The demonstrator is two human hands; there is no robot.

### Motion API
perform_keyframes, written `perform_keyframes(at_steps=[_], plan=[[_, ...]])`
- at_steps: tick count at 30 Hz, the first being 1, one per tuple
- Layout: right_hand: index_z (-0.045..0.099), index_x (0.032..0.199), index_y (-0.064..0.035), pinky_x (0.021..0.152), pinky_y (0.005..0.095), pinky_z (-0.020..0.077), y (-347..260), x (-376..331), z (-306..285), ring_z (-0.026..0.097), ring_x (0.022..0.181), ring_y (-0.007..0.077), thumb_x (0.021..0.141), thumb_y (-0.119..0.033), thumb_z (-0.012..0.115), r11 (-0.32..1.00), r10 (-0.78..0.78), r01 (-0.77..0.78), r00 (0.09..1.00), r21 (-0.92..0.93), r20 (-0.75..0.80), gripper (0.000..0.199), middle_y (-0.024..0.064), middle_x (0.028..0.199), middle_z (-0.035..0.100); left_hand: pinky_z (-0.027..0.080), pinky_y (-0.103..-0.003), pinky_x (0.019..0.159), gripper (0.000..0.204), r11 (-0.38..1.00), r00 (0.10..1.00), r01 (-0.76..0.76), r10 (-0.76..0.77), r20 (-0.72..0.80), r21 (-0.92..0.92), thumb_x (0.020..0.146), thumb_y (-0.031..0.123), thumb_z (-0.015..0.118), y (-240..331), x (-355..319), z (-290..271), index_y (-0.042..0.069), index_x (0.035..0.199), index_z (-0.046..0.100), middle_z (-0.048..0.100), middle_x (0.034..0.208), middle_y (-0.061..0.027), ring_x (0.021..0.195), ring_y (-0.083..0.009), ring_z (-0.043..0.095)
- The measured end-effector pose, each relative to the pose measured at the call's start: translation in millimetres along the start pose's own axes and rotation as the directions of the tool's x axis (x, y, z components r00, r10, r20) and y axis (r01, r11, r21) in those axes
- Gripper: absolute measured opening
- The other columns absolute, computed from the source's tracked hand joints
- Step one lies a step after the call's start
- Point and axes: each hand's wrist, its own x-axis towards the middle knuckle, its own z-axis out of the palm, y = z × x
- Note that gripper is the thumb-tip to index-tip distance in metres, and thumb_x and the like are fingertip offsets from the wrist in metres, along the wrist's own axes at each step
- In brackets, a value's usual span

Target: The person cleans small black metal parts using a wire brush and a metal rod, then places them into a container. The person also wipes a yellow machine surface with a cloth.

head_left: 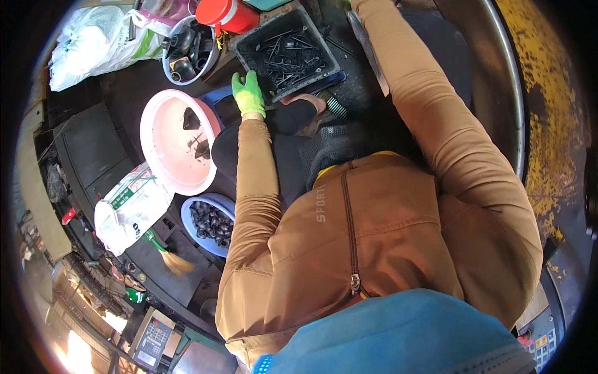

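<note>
My left hand [249, 96], in a bright green glove, lies beside the near left corner of a black plastic crate [333, 68]. Its fingers are apart and nothing shows in them. Inside the crate is a heap of thin dark metal rods or bolts [289, 59]. My right arm [414, 87] reaches up to the top edge, where only a sliver of my right hand [346, 5] shows, its fingers cut off. A flat grey strip [367, 50] runs alongside that forearm.
Left of my legs stands a pink basin [149, 134] with a few dark pieces. Below it a blue basin [187, 218] holds black parts. Farther up are a bowl of black parts [182, 47], a red container [227, 14] and white bags [93, 47]. A worn yellow surface [542, 81] borders the right.
</note>
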Motion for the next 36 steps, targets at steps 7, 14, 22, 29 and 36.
perform_keyframes(at_steps=[7, 14, 22, 29, 36], plan=[[0.068, 0.112, -0.0074, 0.092, 0.0450, 0.0457, 79.2, 28.5, 200.5, 0.058, 0.108, 0.0336, 0.089, -0.021, 0.050, 0.931, 0.010, 0.153, 0.896, -0.330, 0.444, 0.032, 0.0180, 0.117, 0.062, 0.040, -0.040, 0.102, 0.080, 0.904, 0.979, 0.112, -0.171, 0.109, 0.413, 0.079, 0.042, 0.065, -37.2, 63.5, 19.4, -0.004, 0.139, 0.039, 0.051, 0.131, -0.0317, 0.120, -0.0443, 0.051], [0.066, 0.116, -0.0065, 0.097, 0.0457, 0.0449, 69.9, 19.3, 237.1, 0.056, 0.117, 0.0368, 0.091, -0.020, 0.047, 0.927, 0.372, -0.309, 0.834, -0.213, 0.407, 0.035, 0.0214, 0.124, 0.060, 0.045, -0.043, 0.093, 0.054, 0.940, 0.998, 0.062, -0.047, -0.052, 0.337, 0.085, 0.024, 0.064, -58.4, 55.2, 38.4, -0.001, 0.131, 0.049, 0.062, 0.118, -0.0245, 0.109, -0.0406, 0.059], [0.061, 0.118, 0.0003, 0.099, 0.0436, 0.0429, -22.2, -38.1, 170.1, 0.053, 0.119, 0.0381, 0.090, -0.028, 0.049, 0.761, 0.562, -0.376, 0.790, 0.529, -0.247, 0.042, 0.0254, 0.125, 0.057, 0.041, -0.043, 0.101, 0.074, 0.912, 0.996, 0.077, -0.084, 0.000, 0.402, 0.081, 0.035, 0.066, -50.1, 60.8, 34.5, 0.001, 0.140, 0.037, 0.050, 0.132, -0.0271, 0.120, -0.0415, 0.051], [0.065, 0.110, -0.0061, 0.075, 0.0286, 0.0476, -98.1, -118.6, -16.1, 0.062, 0.080, 0.0159, 0.095, -0.015, 0.054, 0.785, 0.181, 0.257, 0.775, 0.564, -0.605, 0.021, 0.0031, 0.089, 0.066, 0.037, -0.051, 0.103, 0.099, 0.800, 0.989, 0.140, -0.136, -0.052, 0.584, 0.068, 0.054, 0.072, -8.7, 25.5, 33.4, 0.003, 0.142, 0.029, 0.040, 0.139, -0.0242, 0.124, -0.0446, 0.044], [0.057, 0.116, -0.0024, 0.082, 0.0265, 0.0482, -32.7, -278.8, -99.9, 0.059, 0.090, 0.0131, 0.092, -0.014, 0.059, 0.402, 0.092, 0.364, 0.897, 0.840, -0.432, 0.027, 0.0062, 0.101, 0.063, 0.041, -0.038, 0.100, 0.071, 0.969, 0.964, -0.151, 0.100, 0.248, 0.197, 0.080, 0.038, 0.069, 9.6, -37.3, 29.9, -0.005, 0.133, 0.048, 0.056, 0.127, -0.0245, 0.118, -0.0345, 0.054]])
